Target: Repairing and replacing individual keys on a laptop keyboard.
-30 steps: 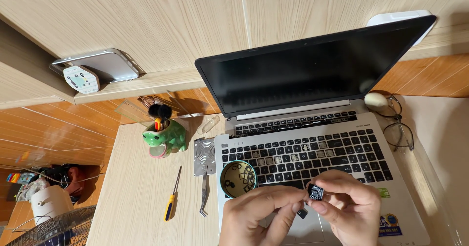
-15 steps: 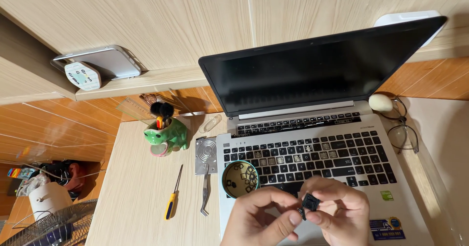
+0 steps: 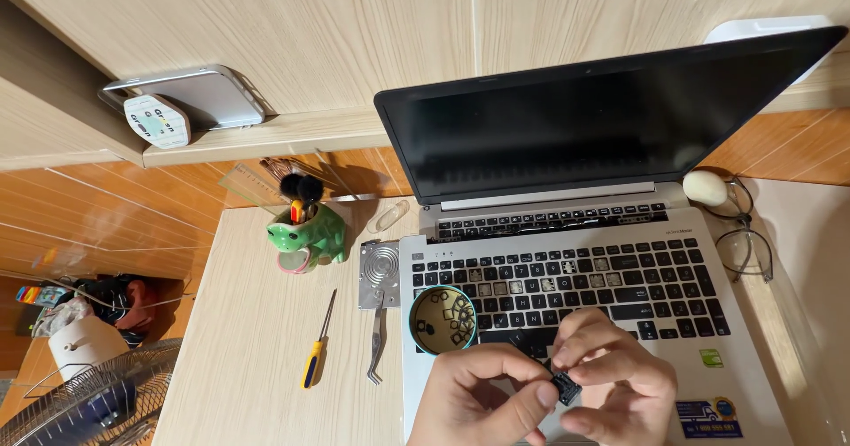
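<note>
- yellow-handled screwdriver (image 3: 315,352) on desk, left of laptop
- tweezers (image 3: 376,350) just right of it, w/ metal plate (image 3: 378,274) at far end
- green frog pen holder (image 3: 308,232) further back
- glasses (image 3: 742,238) far right, beside a pale egg-shaped obj (image 3: 706,187)
- fan (image 3: 84,402) near left, below desk
- phone (image 3: 195,98) on ledge, far left

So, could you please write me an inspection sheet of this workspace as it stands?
Surface: pale wooden desk, open laptop on it.
Job's things: small black keycap pinched between both hands; several keys missing from the keyboard; round tin of loose keycaps on the laptop.
Clutter: yellow screwdriver, tweezers, metal plate, green frog pen holder, glasses.
Grippers: left hand and right hand both grip the keycap.
Cables: nothing seen.
Surroundings: wooden wall, fan at lower left.
</note>
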